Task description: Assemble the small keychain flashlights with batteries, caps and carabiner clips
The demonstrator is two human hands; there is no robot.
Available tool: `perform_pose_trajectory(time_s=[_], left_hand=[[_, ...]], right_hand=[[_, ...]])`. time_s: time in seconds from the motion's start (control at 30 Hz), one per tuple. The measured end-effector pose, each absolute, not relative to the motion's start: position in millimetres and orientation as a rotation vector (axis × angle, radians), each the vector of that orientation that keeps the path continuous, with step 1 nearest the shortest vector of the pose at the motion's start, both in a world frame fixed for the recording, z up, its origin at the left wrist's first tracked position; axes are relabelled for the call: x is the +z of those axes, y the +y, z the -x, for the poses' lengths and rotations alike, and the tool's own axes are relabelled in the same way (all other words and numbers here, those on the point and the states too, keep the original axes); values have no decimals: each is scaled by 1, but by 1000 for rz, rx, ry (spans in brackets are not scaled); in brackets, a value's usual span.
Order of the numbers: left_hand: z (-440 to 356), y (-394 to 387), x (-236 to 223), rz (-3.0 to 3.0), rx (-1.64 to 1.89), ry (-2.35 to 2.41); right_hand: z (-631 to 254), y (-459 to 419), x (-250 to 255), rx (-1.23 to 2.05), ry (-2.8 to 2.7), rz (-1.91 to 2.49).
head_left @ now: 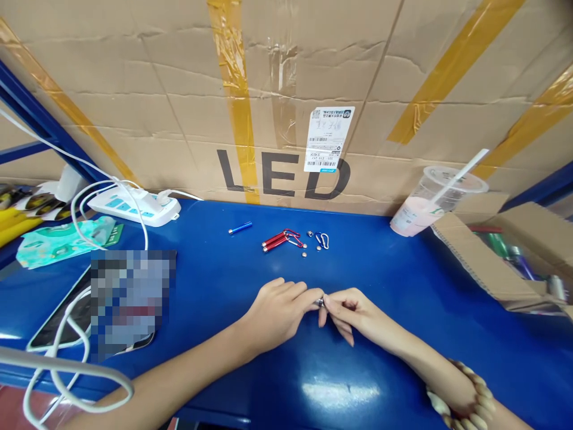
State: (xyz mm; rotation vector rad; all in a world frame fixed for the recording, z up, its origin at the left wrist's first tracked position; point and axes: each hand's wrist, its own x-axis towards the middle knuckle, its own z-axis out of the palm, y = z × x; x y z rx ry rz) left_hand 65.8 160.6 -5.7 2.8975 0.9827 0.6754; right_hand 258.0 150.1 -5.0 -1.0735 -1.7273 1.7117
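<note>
The left hand (280, 310) and right hand (356, 310) meet fingertip to fingertip, both pinching one small metallic part (319, 302). The part is located above the blue table (215, 370), between the two hands; its finer detail is too small to read. Clock positions are taken from this part.

At 12 o'clock, a loose carabiner (325, 240) lies on the table. Small round caps (304, 255) lie just beside it, toward 11 o'clock. Also at 11 o'clock, red tubes (274, 241) with red carabiners attached lie side by side. Between 10 and 11 o'clock, a single blue tube (244, 227) lies apart from them.

Farther out, a plastic cup (409, 215) with a straw stands at 2 o'clock. Near 3 o'clock, an open carton (474, 263) contains coloured items. A white power strip (120, 206) rests at 10 o'clock. At 12 o'clock, behind everything, stands a large taped carton (179, 149) marked "LED".
</note>
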Motion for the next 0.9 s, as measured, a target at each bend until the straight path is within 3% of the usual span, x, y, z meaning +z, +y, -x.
perform_pose_trajectory(time_s=[0.23, 0.4, 0.9], left_hand=[[-70, 160, -10, -2515, 702, 1096], [-71, 162, -8, -2438, 744, 1200], [-69, 159, -3, -2504, 685, 1103]], right_hand=[[-257, 157, -1, 1243, -1606, 1304], [-261, 161, -2, 998, -1494, 1238], [-261, 152, -1, 973, -1671, 1224]])
